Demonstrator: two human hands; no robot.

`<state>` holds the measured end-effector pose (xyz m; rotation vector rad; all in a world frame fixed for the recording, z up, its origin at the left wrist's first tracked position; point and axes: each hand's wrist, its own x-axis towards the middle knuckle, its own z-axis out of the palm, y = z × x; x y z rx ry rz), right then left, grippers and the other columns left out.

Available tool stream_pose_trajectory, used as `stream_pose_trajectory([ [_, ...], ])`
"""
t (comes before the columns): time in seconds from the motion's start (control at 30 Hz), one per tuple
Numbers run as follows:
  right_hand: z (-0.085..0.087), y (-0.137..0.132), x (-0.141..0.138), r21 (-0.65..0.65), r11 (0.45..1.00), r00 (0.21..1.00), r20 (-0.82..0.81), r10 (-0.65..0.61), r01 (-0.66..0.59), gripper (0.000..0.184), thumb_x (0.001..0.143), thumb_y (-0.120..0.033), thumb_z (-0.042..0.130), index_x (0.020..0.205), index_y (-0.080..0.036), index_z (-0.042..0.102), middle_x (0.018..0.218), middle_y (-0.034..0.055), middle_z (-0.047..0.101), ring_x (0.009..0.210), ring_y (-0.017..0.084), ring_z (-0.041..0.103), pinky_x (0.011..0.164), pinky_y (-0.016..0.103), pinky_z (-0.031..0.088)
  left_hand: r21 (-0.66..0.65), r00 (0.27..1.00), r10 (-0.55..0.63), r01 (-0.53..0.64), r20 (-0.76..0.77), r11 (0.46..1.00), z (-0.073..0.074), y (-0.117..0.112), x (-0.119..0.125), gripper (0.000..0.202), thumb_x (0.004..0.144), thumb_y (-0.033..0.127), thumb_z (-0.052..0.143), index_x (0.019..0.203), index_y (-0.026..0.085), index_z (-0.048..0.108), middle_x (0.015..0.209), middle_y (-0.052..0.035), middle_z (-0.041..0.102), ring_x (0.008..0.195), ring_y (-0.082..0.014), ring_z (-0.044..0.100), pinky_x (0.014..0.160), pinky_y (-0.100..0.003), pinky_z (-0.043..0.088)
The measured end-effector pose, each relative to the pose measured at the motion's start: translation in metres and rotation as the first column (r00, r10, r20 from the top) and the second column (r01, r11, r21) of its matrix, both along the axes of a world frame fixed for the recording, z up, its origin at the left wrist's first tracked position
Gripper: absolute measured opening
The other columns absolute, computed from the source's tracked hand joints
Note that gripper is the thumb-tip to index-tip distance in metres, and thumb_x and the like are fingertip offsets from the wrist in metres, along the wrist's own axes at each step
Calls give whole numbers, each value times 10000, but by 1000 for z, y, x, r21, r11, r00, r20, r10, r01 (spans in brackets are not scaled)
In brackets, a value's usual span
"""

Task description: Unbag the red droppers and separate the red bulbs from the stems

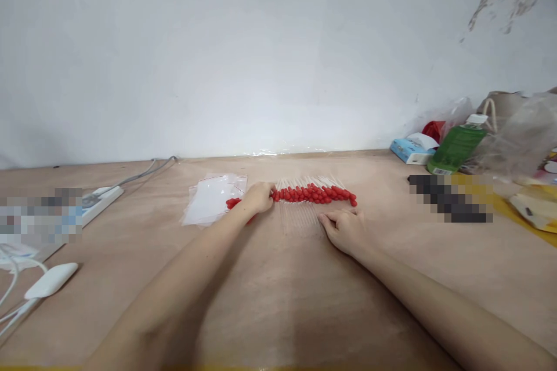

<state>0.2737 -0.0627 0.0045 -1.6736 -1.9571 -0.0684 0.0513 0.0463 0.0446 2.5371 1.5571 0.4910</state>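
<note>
Fingers bent, can't tell if pinching: left hand [260, 197] at left end of red-tipped sticks [310, 192], right hand [347, 228] in front. Sticks near worktop [152, 203] back edge, look light, breakable; hold pale ends.

Between the bare left hand [260, 197] and bare right hand [346, 229], the brown surface [278, 290] lies open toward its near edge, while a row of red-tipped pale sticks [304, 192] bars the way to the far edge. A long white power strip [104, 204] obstructs the left edge, and a green bottle with a white cap [459, 148] crowds the far right corner.
</note>
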Motion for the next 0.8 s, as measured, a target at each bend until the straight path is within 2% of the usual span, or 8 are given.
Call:
stream_pose_trajectory([
  [0.13, 0, -3, 1, 1, 998, 998, 30, 64, -64, 370, 866, -292, 393, 567, -209, 595, 615, -13, 663, 608, 138, 565, 668, 303, 228, 48, 999, 27, -29, 42, 998, -2, -2, 1, 174, 652, 101, 519, 750, 180, 638, 731, -35, 668, 706, -184, 615, 668, -262, 453],
  [0.27, 1, -5, -1, -32, 995, 994, 51, 92, -91, 318, 868, -281, 401, 654, -236, 631, 647, -12, 674, 635, 153, 575, 672, 305, 228, 120, 995, 25, -37, 102, 992, 3, -7, -6, 206, 690, 74, 448, 737, 169, 625, 711, -37, 648, 695, -180, 596, 679, -284, 452],
  [0.37, 2, -6, -3, -53, 993, 993, 53, 106, -103, 313, 872, -278, 394, 680, -237, 638, 667, -10, 676, 660, 155, 581, 689, 311, 238, 167, 989, 10, -36, 150, 985, 10, -21, -19, 208, 717, 84, 432, 772, 167, 615, 770, -41, 639, 739, -174, 592, 694, -283, 460],
  [0.43, 2, -6, -3, -52, 994, 995, 29, 95, -93, 308, 874, -287, 389, 704, -238, 640, 660, -12, 665, 661, 153, 578, 701, 316, 252, 182, 982, -17, -17, 188, 983, 11, -38, -29, 205, 737, 97, 432, 804, 172, 611, 807, -38, 634, 761, -165, 592, 689, -272, 468],
  [0.53, 0, -4, -1, 58, 997, 995, -82, 63, -59, 270, 871, -341, 397, 887, -230, 643, 732, 16, 652, 701, 160, 573, 723, 324, 296, 148, 938, -161, 120, 306, 982, 3, -70, -40, 204, 762, 119, 449, 865, 184, 613, 840, -26, 632, 765, -147, 598, 679, -258, 483],
  [0.63, 1, -5, 1, 263, 962, 980, -154, 123, -80, 388, 849, -408, 434, 1133, -173, 557, 922, 88, 614, 876, 195, 553, 794, 344, 336, 56, 856, -290, 295, 427, 954, -13, -97, -44, 188, 790, 144, 465, 895, 181, 617, 879, -38, 638, 783, -137, 614, 682, -248, 501],
  [0.7, 4, -7, 0, 343, 922, 973, -79, 218, -179, 451, 828, -431, 471, 1201, -180, 509, 1050, 113, 574, 1001, 219, 509, 866, 379, 319, 31, 816, -326, 355, 476, 934, -23, -107, -45, 177, 795, 150, 475, 896, 171, 618, 915, -57, 641, 790, -136, 621, 663, -240, 507],
  [0.8, 7, -12, -4, 355, 862, 932, 111, 345, -362, 393, 819, -415, 509, 1172, -244, 533, 1129, 83, 565, 1063, 220, 485, 959, 445, 227, 53, 795, -374, 399, 477, 916, -30, -110, -45, 171, 780, 132, 499, 890, 162, 627, 964, -78, 641, 823, -142, 621, 661, -237, 505],
])
